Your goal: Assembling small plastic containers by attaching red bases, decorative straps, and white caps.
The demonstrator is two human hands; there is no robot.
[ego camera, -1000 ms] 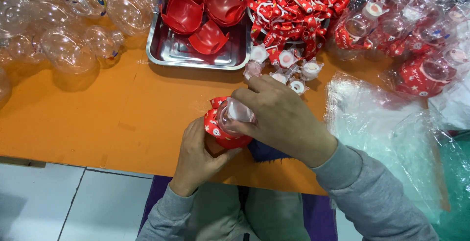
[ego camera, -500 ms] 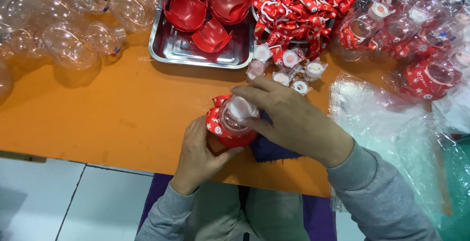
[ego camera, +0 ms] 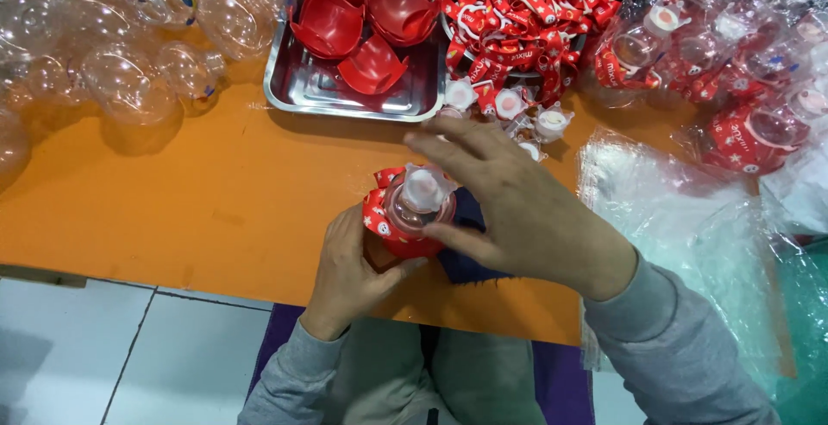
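My left hand (ego camera: pixel 349 265) grips a small clear round bottle (ego camera: pixel 412 211) with a red patterned sleeve, held at the near edge of the orange table (ego camera: pixel 216 192). A white cap sits on the bottle's top. My right hand (ego camera: pixel 509 205) hovers just right of the bottle with its fingers spread, the thumb touching the bottle's side and the fingertips lifted off the cap. Several loose white caps (ego camera: pixel 504 104) lie just beyond my right hand.
A steel tray (ego camera: pixel 297 88) with red cup-shaped shells (ego camera: pixel 373 67) stands at the back centre. A heap of red straps (ego camera: pixel 517 11) lies beside it. Clear round shells (ego camera: pixel 129 37) fill the back left. Bagged finished bottles (ego camera: pixel 742 62) and clear plastic bags (ego camera: pixel 681 218) lie right.
My right hand was closed over the bottle's top; now its fingers have opened and lifted, and the white cap shows. My left hand has kept its hold on the bottle.
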